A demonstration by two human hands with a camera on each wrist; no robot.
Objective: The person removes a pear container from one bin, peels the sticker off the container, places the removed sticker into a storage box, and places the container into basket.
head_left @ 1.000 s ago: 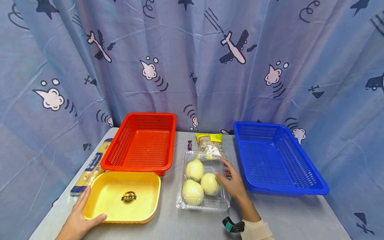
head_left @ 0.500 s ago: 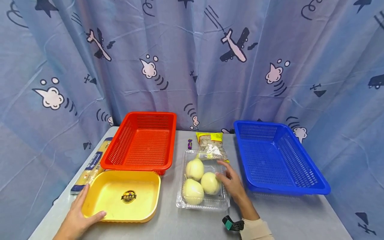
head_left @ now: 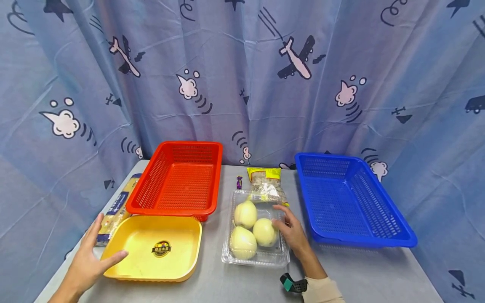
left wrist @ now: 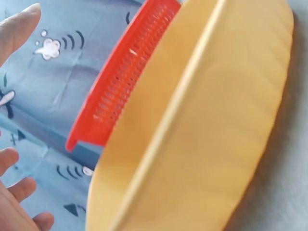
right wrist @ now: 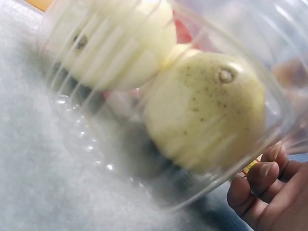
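Observation:
My left hand (head_left: 85, 261) hovers beside the left end of a yellow plastic basin (head_left: 178, 263), fingers spread and thumb over it. In the left wrist view, the basin's wall (left wrist: 216, 106) fills the middle, apart from the fingers (left wrist: 21, 188). My right hand (head_left: 297, 237) grips the right edge of a clear plastic box (head_left: 267, 257), thumb over its rim. Pale yellow-green pears (head_left: 244, 242) lie inside it. In the right wrist view, curled fingers (right wrist: 262, 175) show at the box's edge beside a speckled pear (right wrist: 204, 113); part of the grip is hidden.
Behind the yellow basin stands a red basket (head_left: 189, 185); a blue basket (head_left: 341, 202) stands at the right. A long yellow-and-blue packet (head_left: 117, 208) lies at the left edge. A purple wrapped candy (head_left: 239, 182) and a yellow-topped bag (head_left: 265, 181) lie behind the box.
My left hand has come off the yellow basin's rim, moving left and up with its fingers spreading. The right hand stays at the clear box, its fingers drawn slightly in.

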